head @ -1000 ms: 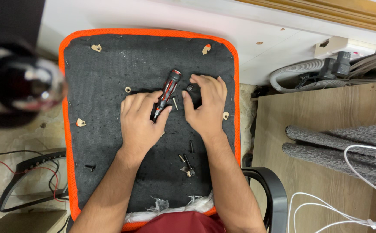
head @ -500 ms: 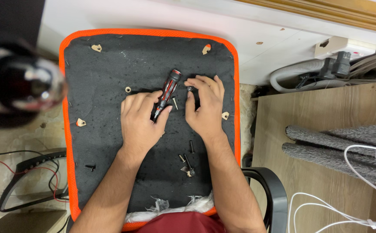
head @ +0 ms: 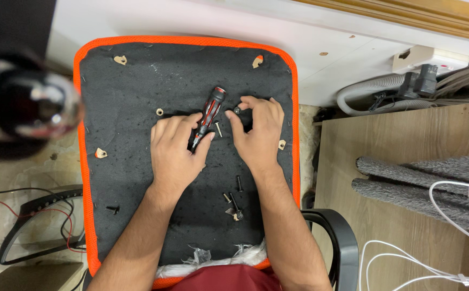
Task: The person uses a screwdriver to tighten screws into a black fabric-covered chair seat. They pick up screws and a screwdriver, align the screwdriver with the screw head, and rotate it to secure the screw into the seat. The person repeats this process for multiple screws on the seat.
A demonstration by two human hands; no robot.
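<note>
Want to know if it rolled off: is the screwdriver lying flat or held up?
Held, tilted: the left hand grips the screwdriver, handle angled away, above the seat underside.

Upturned seat base (head: 127, 91), orange-edged: my left hand (head: 175, 151) grips a red-black screwdriver (head: 208, 110) at centre; my right hand (head: 259, 134) pinches a small bolt (head: 236, 110); loose screws (head: 234, 199) near the front edge.

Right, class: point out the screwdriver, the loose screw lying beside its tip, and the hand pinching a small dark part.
screwdriver (head: 211, 108), head view, on its red and black handle.
loose screw (head: 218, 129), head view, on its shank.
right hand (head: 259, 134), head view, on its back.
</note>
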